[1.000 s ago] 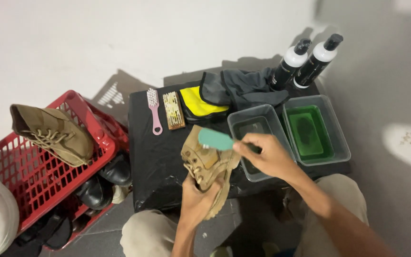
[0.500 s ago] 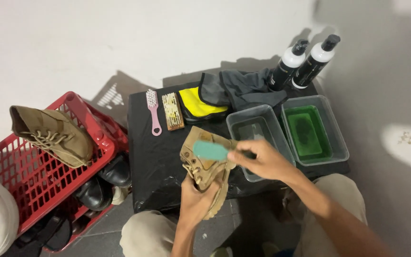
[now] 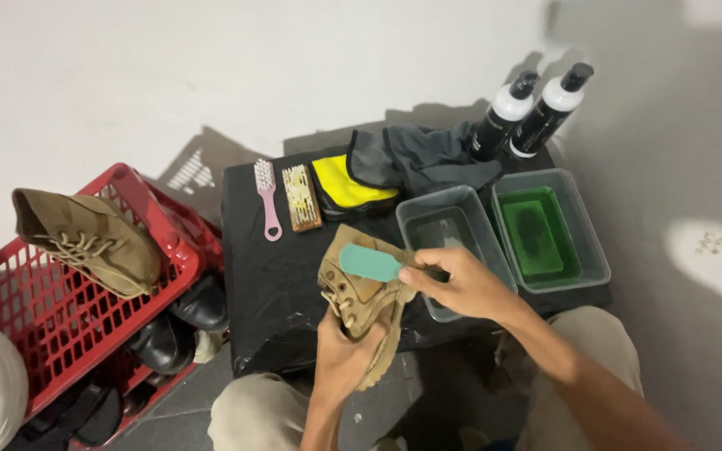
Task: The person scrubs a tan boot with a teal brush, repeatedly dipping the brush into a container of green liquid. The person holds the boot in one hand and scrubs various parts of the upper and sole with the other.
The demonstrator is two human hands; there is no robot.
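While left hand [image 3: 340, 351] clamps tan boot [image 3: 359, 294] from below, right hand [image 3: 453, 284] pinches teal brush [image 3: 369, 263] against upper. Scrubbing appears underway; second boot [image 3: 85, 242] waits on red crate [image 3: 60, 326], far left of hands.

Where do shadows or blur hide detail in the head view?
Head view: sharp overall; hard light throws dark shadows of the bottles onto the wall; the black table swallows detail; a bright patch on the floor at right; boot and teal brush clear.
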